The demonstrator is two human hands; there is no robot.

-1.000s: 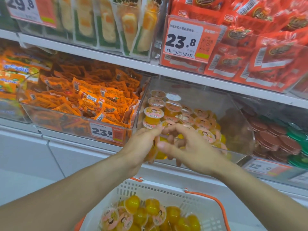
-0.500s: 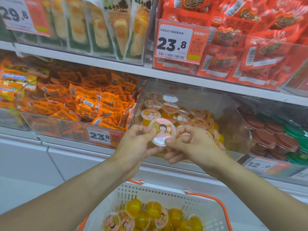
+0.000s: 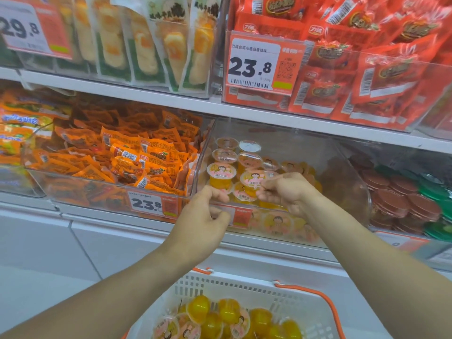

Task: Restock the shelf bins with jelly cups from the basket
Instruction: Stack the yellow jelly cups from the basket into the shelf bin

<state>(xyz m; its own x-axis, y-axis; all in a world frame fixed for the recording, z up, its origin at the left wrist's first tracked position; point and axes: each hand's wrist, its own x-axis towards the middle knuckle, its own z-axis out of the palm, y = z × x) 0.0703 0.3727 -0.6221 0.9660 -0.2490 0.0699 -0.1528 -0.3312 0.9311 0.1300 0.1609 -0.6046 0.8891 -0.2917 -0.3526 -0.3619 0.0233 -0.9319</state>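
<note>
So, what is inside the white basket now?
The white basket holds a loose pile of yellow jelly cups, some showing cartoon lids. The frame's lower edge cuts the pile off, so anything underneath cannot be seen.

so the white shelf (image 3: 281,119) has clear bins sitting side by side on it, one with orange snack packs (image 3: 137,157), the next with jelly cups (image 3: 221,173).

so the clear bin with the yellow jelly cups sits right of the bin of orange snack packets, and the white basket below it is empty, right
Not quite. In the head view the white plastic basket with orange handles still holds yellow jelly cups. The clear plastic bin does sit right of the orange snack packets.
</note>
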